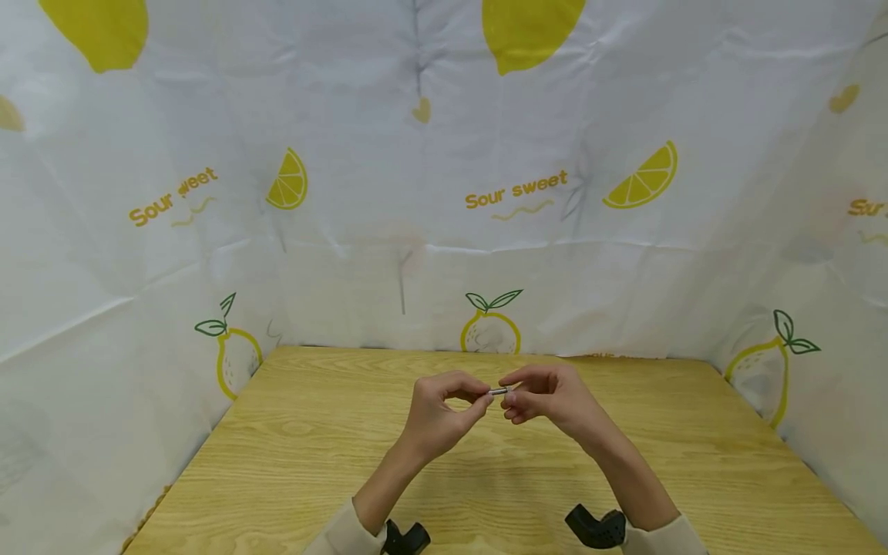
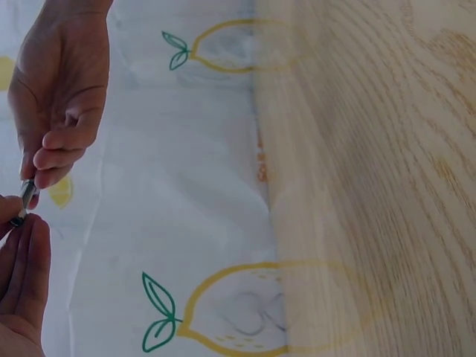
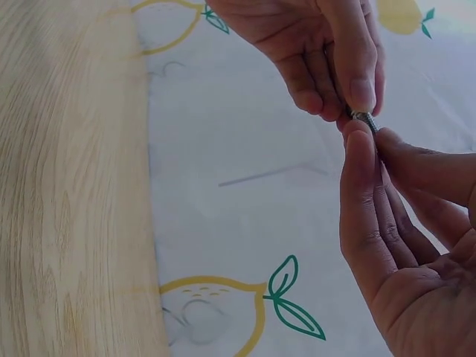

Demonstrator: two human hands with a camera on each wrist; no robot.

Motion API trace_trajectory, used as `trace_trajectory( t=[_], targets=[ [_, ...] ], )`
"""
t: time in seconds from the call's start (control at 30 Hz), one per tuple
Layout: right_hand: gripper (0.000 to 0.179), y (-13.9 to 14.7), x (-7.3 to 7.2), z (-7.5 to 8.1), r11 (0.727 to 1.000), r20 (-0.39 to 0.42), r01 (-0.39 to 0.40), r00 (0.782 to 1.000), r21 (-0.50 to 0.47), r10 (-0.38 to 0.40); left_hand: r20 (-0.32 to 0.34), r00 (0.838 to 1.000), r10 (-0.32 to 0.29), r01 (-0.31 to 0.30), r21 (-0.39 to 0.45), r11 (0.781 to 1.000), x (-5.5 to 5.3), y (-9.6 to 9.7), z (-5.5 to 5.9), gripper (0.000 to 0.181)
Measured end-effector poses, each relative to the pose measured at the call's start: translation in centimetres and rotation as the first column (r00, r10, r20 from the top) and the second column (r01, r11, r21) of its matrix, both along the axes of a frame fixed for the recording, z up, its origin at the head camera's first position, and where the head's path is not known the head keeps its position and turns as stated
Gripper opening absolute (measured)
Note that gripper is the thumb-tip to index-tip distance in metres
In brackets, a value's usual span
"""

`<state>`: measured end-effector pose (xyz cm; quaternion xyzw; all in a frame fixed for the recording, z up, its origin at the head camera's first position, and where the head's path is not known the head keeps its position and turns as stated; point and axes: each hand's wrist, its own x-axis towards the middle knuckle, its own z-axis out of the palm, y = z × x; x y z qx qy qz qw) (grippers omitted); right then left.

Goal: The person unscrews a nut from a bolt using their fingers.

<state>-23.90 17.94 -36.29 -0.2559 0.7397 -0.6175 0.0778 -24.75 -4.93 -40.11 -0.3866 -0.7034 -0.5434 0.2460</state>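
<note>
Between both hands, above the table, is a small silver bolt (image 1: pixel 498 391); in the right wrist view the bolt (image 3: pixel 370 121) shows fine threads along its side. My left hand (image 1: pixel 440 412) pinches one end with thumb and fingertips. At the other end, my right hand (image 1: pixel 551 397) has its thumb and fingertips on the bolt, its other fingers curled loosely below. In the left wrist view the bolt (image 2: pixel 27 195) slants between the two sets of fingertips, with a dark end. The fingers partly hide both ends, so I cannot tell whether a nut sits on it.
A wooden table (image 1: pixel 333 447) lies beneath the hands. White cloth (image 1: pixel 361 285) printed with lemons and lettering hangs behind the table and along both sides. A black wrist mount (image 1: pixel 405 538) sits at the left cuff, another black mount (image 1: pixel 595 527) at the right cuff.
</note>
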Motion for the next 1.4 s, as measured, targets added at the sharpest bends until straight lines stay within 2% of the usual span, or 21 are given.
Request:
trace_trajectory(
  t=[0.4,0.57,0.67,0.9,1.13,1.4],
  targets=[
    [0.035,-0.16,0.13,0.02,0.997,-0.027,0.074,0.997,0.018,-0.074,-0.022,1.000,-0.009,0.009,0.007,1.000,-0.03,-0.01,-0.04,0.006],
    [0.035,-0.19,0.08,0.03,0.997,0.001,0.069,0.998,0.041,-0.069,-0.036,0.999,0.005,-0.005,0.004,1.000,-0.06,-0.03,-0.12,0.007],
    [0.034,-0.19,-0.02,-0.08,0.997,-0.014,0.060,0.998,0.044,-0.060,-0.043,0.999,0.010,-0.009,0.003,1.000,-0.14,-0.05,-0.22,0.008],
    [0.035,-0.36,0.03,-0.15,0.994,-0.009,0.106,0.994,0.031,-0.106,-0.044,0.999,0.001,-0.001,0.004,1.000,-0.24,0.04,-0.21,0.007],
    [0.034,-0.28,-0.04,-0.14,0.998,-0.006,0.055,0.998,0.029,-0.055,-0.040,0.999,0.013,-0.013,-0.002,1.000,-0.15,-0.02,-0.25,0.008],
    [0.034,-0.34,0.09,0.00,0.994,0.007,0.105,0.994,0.028,-0.105,-0.039,0.999,0.003,-0.002,0.001,1.000,-0.06,0.09,-0.10,0.004]
  ],
)
